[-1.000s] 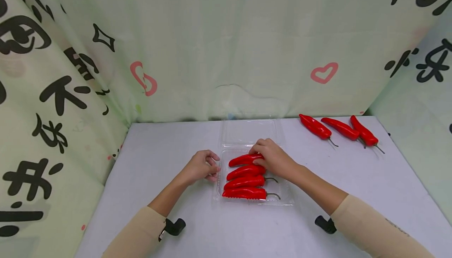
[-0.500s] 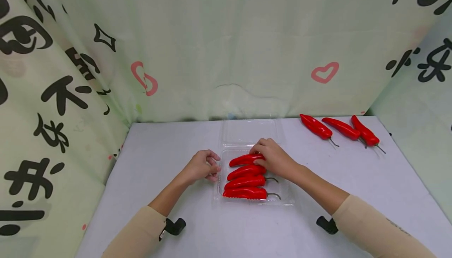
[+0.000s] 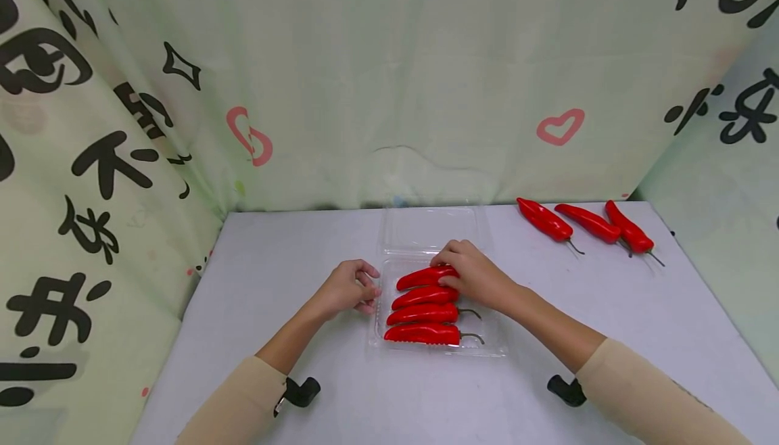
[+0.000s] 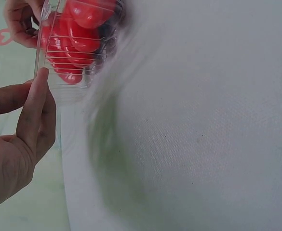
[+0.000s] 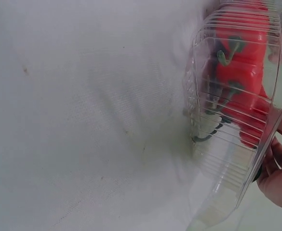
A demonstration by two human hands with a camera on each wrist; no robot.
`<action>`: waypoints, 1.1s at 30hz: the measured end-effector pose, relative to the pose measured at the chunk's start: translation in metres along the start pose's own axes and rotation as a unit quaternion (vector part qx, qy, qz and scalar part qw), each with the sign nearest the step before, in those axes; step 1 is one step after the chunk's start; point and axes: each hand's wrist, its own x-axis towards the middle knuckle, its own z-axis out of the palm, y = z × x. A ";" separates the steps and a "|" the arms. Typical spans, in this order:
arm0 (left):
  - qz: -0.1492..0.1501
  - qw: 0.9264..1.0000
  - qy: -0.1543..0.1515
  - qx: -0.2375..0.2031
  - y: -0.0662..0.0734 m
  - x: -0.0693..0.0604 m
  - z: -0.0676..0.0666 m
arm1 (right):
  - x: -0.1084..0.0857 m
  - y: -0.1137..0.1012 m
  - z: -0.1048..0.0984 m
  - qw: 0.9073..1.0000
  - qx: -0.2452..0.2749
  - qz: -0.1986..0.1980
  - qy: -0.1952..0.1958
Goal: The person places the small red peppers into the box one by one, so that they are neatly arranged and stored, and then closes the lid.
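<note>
pale green curtain [image 3: 328, 80] | black lettering [image 3: 106, 176] at both sides | pink heart outline [image 3: 560, 141], right | white tabletop [image 3: 286, 249] below

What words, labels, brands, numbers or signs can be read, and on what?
Curtain: large black characters, tilted or cut off; not readable with certainty.
Same curtain: pink heart and black star, wordless.
Right sleeve: dark marks too small to read.
Clear box: no label visible.
</note>
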 end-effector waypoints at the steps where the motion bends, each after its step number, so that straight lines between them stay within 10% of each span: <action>1: 0.000 1.000 0.000 0.001 0.000 0.000 0.000 | 0.000 0.000 0.000 1.000 0.000 0.000 0.001; 33: 0.007 1.000 0.003 0.009 -0.001 0.000 0.000 | 0.000 -0.003 0.005 1.000 -0.003 0.015 0.021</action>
